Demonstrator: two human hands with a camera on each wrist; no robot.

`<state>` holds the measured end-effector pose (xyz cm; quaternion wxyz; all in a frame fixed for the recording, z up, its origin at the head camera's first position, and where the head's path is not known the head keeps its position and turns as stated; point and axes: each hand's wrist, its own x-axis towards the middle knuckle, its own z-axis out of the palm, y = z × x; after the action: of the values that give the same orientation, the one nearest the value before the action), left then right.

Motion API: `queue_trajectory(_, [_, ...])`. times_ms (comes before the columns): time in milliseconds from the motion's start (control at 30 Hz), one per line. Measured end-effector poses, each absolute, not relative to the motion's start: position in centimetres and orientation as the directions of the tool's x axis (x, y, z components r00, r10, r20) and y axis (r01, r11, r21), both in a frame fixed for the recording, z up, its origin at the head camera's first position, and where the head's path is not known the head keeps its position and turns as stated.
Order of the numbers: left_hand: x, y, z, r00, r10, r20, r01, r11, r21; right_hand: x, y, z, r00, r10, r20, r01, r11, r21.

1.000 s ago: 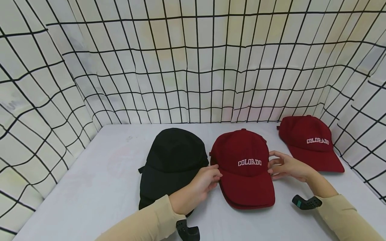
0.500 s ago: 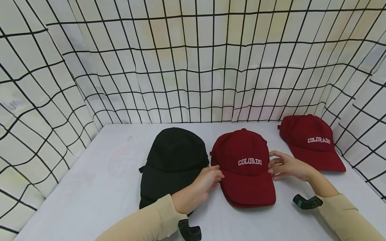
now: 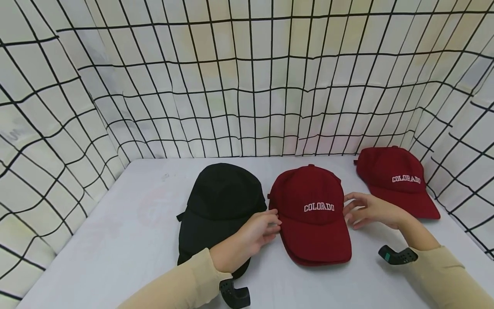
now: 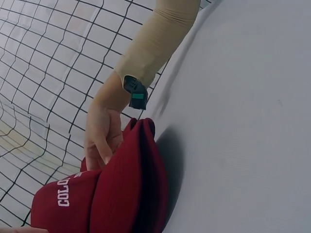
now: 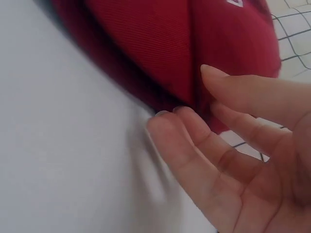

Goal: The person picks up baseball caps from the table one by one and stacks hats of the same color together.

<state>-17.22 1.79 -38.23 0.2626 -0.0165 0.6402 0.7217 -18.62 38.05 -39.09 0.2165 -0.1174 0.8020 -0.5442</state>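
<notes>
Two dark red baseball caps, the upper one lettered COLORADO, lie stacked in the middle of the white table; in the left wrist view their two brims show one over the other. At the stack's left side is my left hand, its fingertips close to the edge where crown and brim meet. My right hand stands at the right side, fingers loosely bent. In the right wrist view the thumb and fingers of the right hand are at the cap's edge, spread apart without pinching. A black cap lies left, partly behind my left forearm.
Another dark red COLORADO cap lies at the back right, near the netting. White walls behind a black net enclose the table's back and sides. Bare white tabletop shows on the left.
Both hands have eased slightly outward from the stacked red caps, the left hand to the left and the right wrist to the right. The caps stay in place.
</notes>
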Motion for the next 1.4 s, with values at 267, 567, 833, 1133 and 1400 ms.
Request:
queue_trajectory(267, [-17.3,0.0,-37.4,-0.844,0.455,-0.283,-0.351,-0.070,0.934,-18.8,38.9,-37.8,-0.917,-0.367,-0.154,-0.024,0.437,-0.899])
queue_trajectory(567, [-17.8,-0.6,-35.7,-0.811,0.558,-0.177,-0.283,-0.109,0.953,-19.3,39.8,-37.0,-0.968,-0.250,-0.028,-0.118,0.550,-0.827])
queue_trajectory(833, [-18.8,0.8,-34.0,-0.810,0.576,-0.114,-0.257,-0.172,0.951,-19.0,40.4,-36.4,-0.980,-0.189,0.061,-0.174,0.673,-0.719])
queue_trajectory(1133, [-19.5,4.6,-32.0,-0.842,0.533,-0.079,-0.222,-0.209,0.952,-18.2,41.2,-35.6,-0.971,-0.057,0.230,-0.202,0.707,-0.677])
queue_trajectory(1400, [-20.1,8.5,-31.5,-0.856,0.512,-0.070,-0.227,-0.250,0.941,-17.6,42.7,-34.7,-0.958,0.045,0.284,-0.160,0.736,-0.658])
